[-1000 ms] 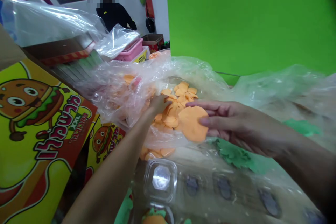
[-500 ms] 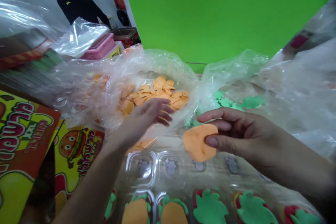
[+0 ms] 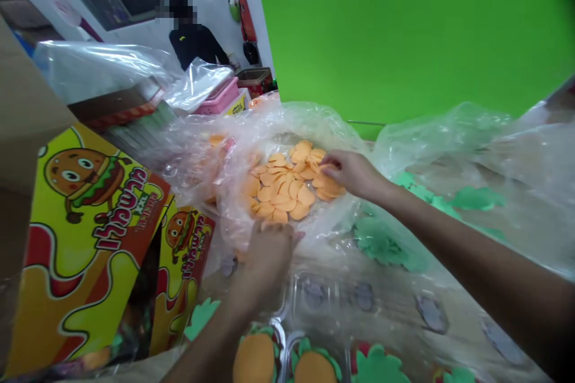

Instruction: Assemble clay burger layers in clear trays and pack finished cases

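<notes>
Thin orange pieces [image 3: 283, 188] lie heaped in an open clear plastic bag [image 3: 238, 173]. At the right side of the heap, my right hand [image 3: 348, 172] pinches the edge of an orange piece between thumb and fingers. Low at the front edge of the bag is my left hand [image 3: 272, 245], back upward; its fingertips are blurred and partly hidden, so their hold is unclear. Nearer to me, clear plastic trays [image 3: 317, 293] have filled compartments with an orange piece [image 3: 256, 359] on green and red layers, and others topped with a green leaf shape [image 3: 377, 365].
Green leaf pieces [image 3: 386, 239] lie in another plastic bag on the right. Printed burger boxes [image 3: 81, 239] stand at the left. A pink basket [image 3: 220, 96] is behind the bags, beside a green panel [image 3: 404, 30]. A person [image 3: 195, 42] in dark clothing is in the background.
My right hand has moved from above the trays to the orange heap; the single piece it held is no longer seen apart. My left hand has lowered to the bag's front. The view has shifted left.
</notes>
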A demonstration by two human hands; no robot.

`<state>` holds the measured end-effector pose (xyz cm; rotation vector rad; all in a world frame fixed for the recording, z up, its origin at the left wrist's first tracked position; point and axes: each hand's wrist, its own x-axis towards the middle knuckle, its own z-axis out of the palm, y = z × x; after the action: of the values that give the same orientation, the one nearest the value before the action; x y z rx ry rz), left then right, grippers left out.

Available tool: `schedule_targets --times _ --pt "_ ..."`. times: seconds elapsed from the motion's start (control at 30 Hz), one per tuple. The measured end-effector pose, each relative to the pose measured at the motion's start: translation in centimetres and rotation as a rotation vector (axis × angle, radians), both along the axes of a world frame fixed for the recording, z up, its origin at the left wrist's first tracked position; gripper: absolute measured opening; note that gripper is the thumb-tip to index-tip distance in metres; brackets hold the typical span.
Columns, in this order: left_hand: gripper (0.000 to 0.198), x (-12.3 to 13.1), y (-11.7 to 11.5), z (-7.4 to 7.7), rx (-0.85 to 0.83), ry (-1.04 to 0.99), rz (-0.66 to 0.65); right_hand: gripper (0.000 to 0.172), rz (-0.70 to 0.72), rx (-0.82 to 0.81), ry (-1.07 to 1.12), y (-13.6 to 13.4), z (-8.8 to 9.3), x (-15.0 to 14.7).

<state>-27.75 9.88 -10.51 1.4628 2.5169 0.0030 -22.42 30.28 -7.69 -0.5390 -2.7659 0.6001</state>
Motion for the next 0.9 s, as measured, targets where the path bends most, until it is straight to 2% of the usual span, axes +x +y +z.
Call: schedule_targets --times 0.1,0.17,0.3,0.4,0.5,0.6,0.73,0.8,0.9 --pt "0.034 2.7 -0.5 -0.4 -0.057 0.006 -0.034 0.014 0.066 0.079 -0.113 -0.3 -2.1 -2.3" --pt "0.033 3.1 -0.7 -0.5 -0.093 -0.043 -0.058 0.015 0.104 0.126 -0.133 -1.0 -3.1 -3.1" --pt "0.042 1.3 -1.1 -0.7 -0.046 -0.143 -0.113 0.019 0.185 0.114 -0.169 -2.8 -5.1 -4.1" --pt "0.041 0.1 -1.4 -0.9 0.059 -0.202 -0.096 0.034 0.124 0.074 -0.174 -3.6 -6.8 -4.6" --pt "0.037 -1.2 -1.5 -0.7 0.161 -0.357 0.010 0.034 0.028 -0.019 -0.160 -3.2 -7.7 -4.9" --pt "0.030 -3.3 -0.9 -0.5 0.324 -0.400 0.139 0.035 -0.047 -0.203 -0.143 -2.1 -6.9 -4.3" --pt "0.027 -6.1 1.2 -0.5 0.473 -0.216 0.201 0.033 -0.031 -0.494 -0.090 -1.6 -3.7 -1.8" --pt "0.028 -6.4 2.1 -0.1 0.538 -0.326 0.183 0.030 -0.014 -0.759 -0.046 -2.1 -2.0 -0.1" --pt "0.036 -5.6 2.7 1.1 0.624 -0.724 0.166 0.026 -0.020 -1.255 0.020 -3.0 0.0 2.3"
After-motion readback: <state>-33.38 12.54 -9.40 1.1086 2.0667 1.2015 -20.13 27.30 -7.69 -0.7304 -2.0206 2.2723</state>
